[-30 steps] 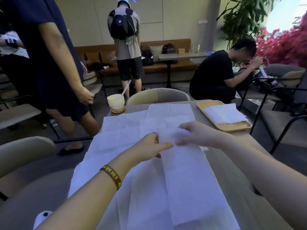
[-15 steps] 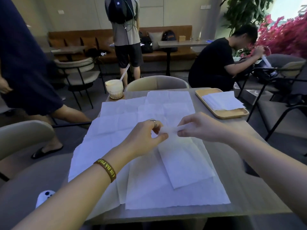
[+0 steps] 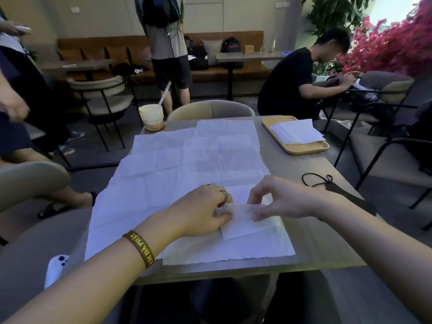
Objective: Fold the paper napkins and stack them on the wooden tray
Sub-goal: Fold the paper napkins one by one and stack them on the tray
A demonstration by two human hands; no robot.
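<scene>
Grey table (image 3: 311, 242), spread napkins (image 3: 163, 183), wooden tray (image 3: 301, 149), coaster (image 3: 149, 131), black mask (image 3: 336, 189)

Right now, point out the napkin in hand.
The small folded napkin nearest you, pinched by left hand and right hand; the rest lie spread flat or stacked on the tray.

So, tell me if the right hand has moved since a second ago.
Yes. The right hand has drawn back toward the near edge of the table, farther from the wooden tray, pinching the folded napkin.
</scene>
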